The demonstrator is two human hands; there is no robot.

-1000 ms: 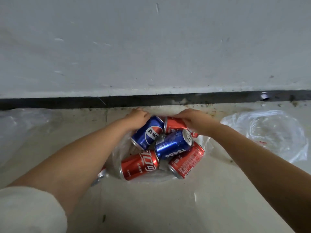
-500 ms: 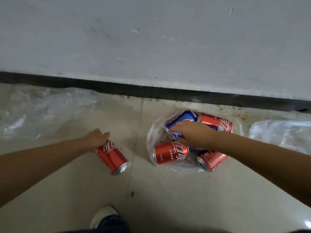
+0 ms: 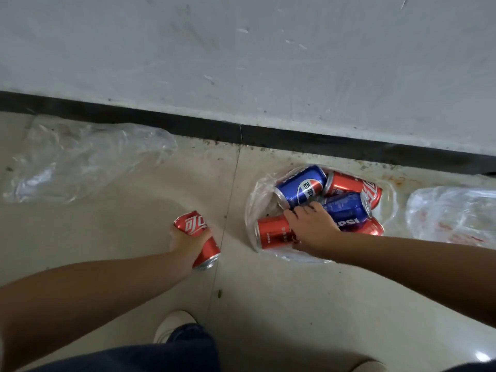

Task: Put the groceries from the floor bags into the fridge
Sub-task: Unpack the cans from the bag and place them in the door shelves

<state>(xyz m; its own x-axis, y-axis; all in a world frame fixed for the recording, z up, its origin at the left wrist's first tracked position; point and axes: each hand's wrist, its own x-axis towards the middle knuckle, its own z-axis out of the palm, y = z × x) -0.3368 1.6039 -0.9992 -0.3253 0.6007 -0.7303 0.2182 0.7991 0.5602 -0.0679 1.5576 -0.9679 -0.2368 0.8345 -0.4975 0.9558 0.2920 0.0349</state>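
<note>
Head view: left hand [image 3: 185, 241] wrapped around a red cola can [image 3: 197, 238] held above the tiled floor [image 3: 120, 224]; right hand [image 3: 312, 228] gripping another red can [image 3: 272, 232] inside the clear plastic bag [image 3: 252, 202], beside two blue Pepsi cans [image 3: 302, 187] and further red ones, near the black skirting [image 3: 188, 126].

Brand lettering on the cans

In the clear bag [image 3: 255, 200], one blue can [image 3: 346, 213] reads "PEPSI"; beside it, the red cans carry white script too stylised to read.
</note>
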